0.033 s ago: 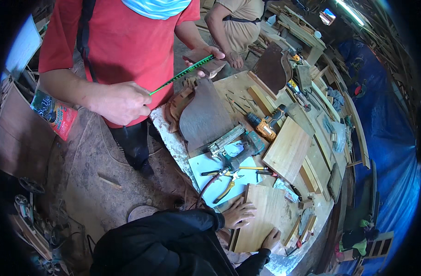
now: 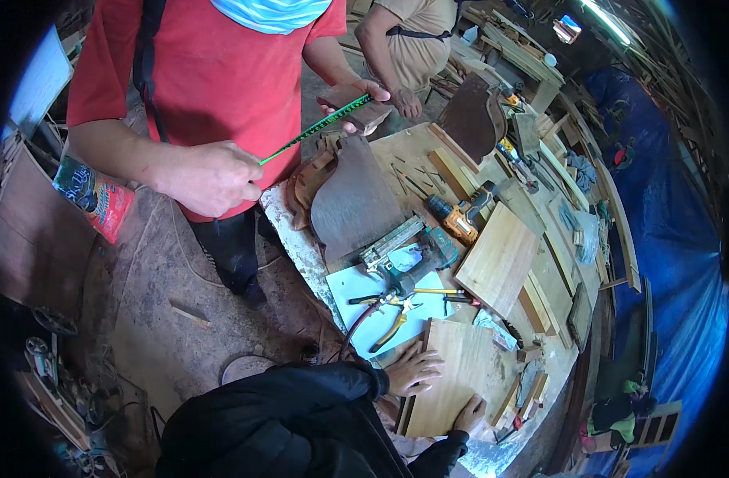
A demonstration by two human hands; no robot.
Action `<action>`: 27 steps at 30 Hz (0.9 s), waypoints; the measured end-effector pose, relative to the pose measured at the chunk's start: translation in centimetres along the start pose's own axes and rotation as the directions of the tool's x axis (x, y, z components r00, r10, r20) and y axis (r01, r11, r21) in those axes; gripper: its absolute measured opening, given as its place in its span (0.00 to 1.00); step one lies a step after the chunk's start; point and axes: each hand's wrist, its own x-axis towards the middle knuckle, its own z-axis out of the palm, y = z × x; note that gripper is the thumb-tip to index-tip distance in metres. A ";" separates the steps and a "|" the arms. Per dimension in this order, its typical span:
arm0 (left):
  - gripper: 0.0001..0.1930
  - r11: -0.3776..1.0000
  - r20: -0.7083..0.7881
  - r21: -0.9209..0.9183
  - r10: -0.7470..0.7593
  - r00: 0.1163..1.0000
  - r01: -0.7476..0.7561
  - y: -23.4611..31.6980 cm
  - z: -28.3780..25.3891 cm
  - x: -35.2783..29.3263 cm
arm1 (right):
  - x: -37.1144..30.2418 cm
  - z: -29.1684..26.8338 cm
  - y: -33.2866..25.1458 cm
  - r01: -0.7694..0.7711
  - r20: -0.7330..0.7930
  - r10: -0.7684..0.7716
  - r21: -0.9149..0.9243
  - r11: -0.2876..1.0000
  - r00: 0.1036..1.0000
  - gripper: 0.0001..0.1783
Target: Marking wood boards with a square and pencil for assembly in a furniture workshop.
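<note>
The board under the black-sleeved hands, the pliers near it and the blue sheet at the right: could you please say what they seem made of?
Board: likely bare wood, from its pale brown streaks and matte face. Pliers: pale grey head, probably metal; bright yellow grip, perhaps plastic or rubber. Blue sheet: apparently plastic tarpaulin, from its sheen and folds.

Worktable with drill, boards, white sheet, probably paper
</note>
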 end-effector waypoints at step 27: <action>0.20 1.000 0.004 0.018 0.002 1.000 -0.002 0.2 -0.2 0.1 | -0.3 -0.4 -1.1 0.007 -0.014 -0.007 -0.026 1.000 1.000 0.22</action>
